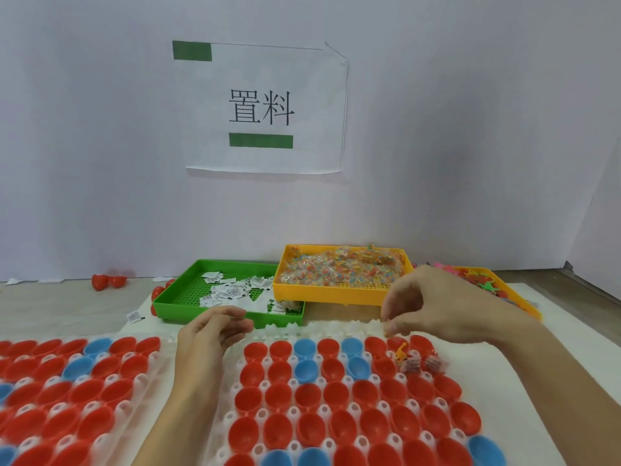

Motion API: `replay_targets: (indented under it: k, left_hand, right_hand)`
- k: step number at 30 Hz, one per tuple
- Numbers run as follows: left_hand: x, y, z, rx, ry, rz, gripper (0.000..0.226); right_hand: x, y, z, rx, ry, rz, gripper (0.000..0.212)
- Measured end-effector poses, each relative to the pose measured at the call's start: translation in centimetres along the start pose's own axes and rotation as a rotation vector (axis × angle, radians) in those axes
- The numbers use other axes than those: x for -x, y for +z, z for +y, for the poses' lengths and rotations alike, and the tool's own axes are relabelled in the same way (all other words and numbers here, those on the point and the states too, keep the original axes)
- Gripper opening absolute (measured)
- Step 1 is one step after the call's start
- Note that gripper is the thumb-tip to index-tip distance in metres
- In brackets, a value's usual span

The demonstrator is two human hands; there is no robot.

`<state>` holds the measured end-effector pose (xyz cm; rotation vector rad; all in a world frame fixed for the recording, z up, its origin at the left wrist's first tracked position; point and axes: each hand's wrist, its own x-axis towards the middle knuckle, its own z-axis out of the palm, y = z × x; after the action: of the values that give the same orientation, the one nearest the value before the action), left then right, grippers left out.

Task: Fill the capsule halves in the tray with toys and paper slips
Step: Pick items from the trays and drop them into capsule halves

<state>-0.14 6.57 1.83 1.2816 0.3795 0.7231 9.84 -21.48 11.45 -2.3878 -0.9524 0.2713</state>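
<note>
Two white trays hold red and blue capsule halves: the right tray (pixel 336 326) and the left tray (pixel 158 361). My right hand (pixel 433 304) hovers over the right tray's far right corner, fingers pinched downward; whether it holds anything is unclear. Below it an orange toy (pixel 402 350) and small packets (pixel 413 364) lie in the red halves. My left hand (pixel 215 327) rests between the trays, fingers loosely curled and empty. A green bin (pixel 174 297) holds paper slips (pixel 232 290).
A yellow bin (pixel 322 290) of bagged colourful bits stands behind the right tray. Another yellow bin (pixel 504 284) with bright toys sits at far right. Loose red capsule halves (pixel 109 281) lie by the wall at left. A stray slip (pixel 134 317) lies on the table.
</note>
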Motion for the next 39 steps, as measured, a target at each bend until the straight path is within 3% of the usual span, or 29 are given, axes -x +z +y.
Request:
replay_targets:
  k: [10, 39]
  left_hand:
    - [-0.3, 0.1, -0.5, -0.051, 0.023, -0.003, 0.029]
    - [-0.1, 0.1, -0.4, -0.107, 0.037, -0.001, 0.030]
  right_hand:
    - [-0.1, 1.1, -0.6, 0.082, 0.021, -0.108, 0.009]
    - [-0.8, 2.7, -1.1, 0.173, 0.034, -0.143, 0.013]
